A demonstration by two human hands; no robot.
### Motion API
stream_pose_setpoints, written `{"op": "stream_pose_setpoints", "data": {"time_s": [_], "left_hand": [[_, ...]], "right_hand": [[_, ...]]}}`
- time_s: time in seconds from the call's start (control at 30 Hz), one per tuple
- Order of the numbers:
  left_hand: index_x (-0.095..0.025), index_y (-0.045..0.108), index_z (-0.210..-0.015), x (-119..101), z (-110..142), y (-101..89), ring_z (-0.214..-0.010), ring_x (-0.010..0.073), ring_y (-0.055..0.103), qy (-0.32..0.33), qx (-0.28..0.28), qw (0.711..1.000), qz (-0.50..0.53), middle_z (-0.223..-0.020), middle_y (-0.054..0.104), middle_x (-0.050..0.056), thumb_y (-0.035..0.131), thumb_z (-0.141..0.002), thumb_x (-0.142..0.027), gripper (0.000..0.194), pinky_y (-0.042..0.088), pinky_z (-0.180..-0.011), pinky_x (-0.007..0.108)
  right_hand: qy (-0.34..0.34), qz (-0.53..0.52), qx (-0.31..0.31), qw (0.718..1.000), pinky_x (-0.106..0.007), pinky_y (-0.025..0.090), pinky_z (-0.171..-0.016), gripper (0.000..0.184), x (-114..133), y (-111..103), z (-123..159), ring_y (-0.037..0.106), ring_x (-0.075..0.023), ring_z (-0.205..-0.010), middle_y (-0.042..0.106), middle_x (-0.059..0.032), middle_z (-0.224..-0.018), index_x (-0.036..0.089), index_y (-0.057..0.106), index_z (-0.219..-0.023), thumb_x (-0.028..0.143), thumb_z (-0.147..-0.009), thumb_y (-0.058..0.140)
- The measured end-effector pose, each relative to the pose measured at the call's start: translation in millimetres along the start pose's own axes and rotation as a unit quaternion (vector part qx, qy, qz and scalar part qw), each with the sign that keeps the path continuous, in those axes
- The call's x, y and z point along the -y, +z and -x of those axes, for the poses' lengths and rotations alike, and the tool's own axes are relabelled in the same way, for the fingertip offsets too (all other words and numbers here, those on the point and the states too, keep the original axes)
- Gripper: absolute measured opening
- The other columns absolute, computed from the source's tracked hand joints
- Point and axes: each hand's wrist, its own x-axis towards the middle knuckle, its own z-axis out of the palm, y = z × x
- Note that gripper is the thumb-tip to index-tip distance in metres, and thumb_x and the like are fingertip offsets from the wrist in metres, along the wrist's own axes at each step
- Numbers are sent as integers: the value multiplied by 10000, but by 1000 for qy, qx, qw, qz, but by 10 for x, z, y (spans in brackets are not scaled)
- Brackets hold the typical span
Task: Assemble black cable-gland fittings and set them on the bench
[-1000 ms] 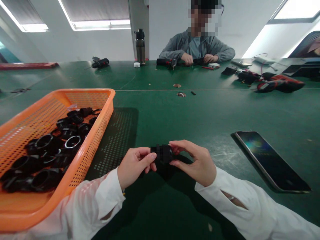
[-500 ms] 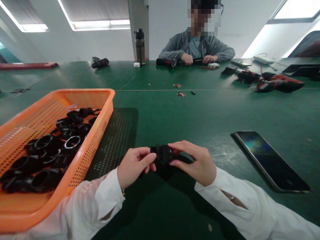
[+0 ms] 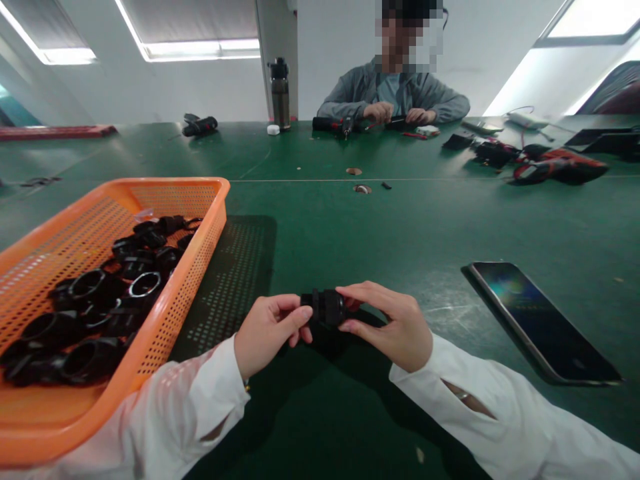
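A black cable gland [image 3: 326, 308], ribbed and lying sideways, is held between my two hands just above the green table. My left hand [image 3: 273, 325] pinches its narrower left end between thumb and fingers. On the other side, my right hand [image 3: 393, 321] grips the wider right end with thumb and forefinger. To the left, an orange perforated basket [image 3: 210, 243] contains several black ring-shaped and tubular parts [image 3: 97, 287]. My left sleeve lies against the basket's near edge.
A phone [image 3: 543, 320] lies right of my right hand. Across the table [image 3: 310, 220] sits a person in a grey jacket [image 3: 340, 93], near a power drill [image 3: 345, 127]. A bottle [image 3: 280, 93] stands at the back; black and red items [image 3: 560, 165] lie at the far right.
The co-worker's hand on the left of their pair has shifted slightly. My hands and the black cable gland show no visible movement.
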Motion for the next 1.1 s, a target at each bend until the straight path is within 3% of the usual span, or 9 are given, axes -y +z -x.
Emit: {"op": "stream_pose_setpoints", "data": {"time_s": [1.1], "left_hand": [[-155, 511, -581, -13, 5, 10, -396, 55, 382, -2, -3, 1000, 1, -473, 552, -21, 557, -697, -399, 274, 281, -430, 194]], "right_hand": [[12, 18, 11, 1000, -266, 562, -646, 261, -2, -7, -6, 672, -152, -674, 726, -52, -800, 199, 692, -994, 351, -786, 649]]}}
